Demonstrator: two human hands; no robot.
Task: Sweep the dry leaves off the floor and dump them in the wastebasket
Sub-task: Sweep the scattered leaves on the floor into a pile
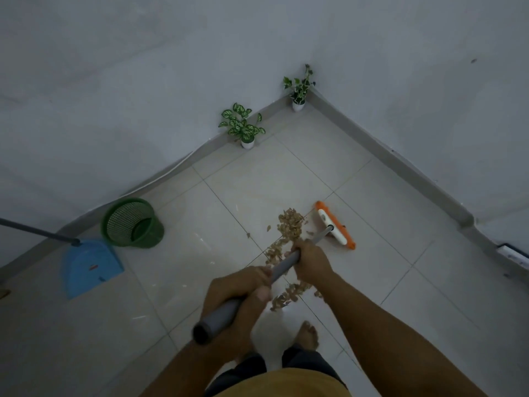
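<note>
Two small potted plants in white pots stand against the wall: a broad-leaved one (242,126) along the skirting and a trailing one (299,88) right in the corner, both well apart from the sweeping. Near the left wall a green plastic mesh wastebasket (132,223) stands tilted on the floor, and just beside it lies a blue plastic dustpan (91,266) with a long dark handle reaching away to the left edge. Nothing lies between the leaves and the wastebasket except bare tile.

Dry brown leaves (289,229) lie in a loose band on the floor, running from just left of the broom head down beneath the hands toward the person's bare foot (307,335). The grey-handled broom with an orange and white head (335,226) rests its bristles on the tile to the right of the pile. The right hand (310,260) is curled tight round the handle lower down, directly above the leaves; the left hand (242,293) is wrapped round the handle near its dark capped end, closer to the body.

Pale square tiles (372,282) with thin dark grout lines cover the floor, edged by a grey skirting board under plain whitish walls. Lighting is dim.
</note>
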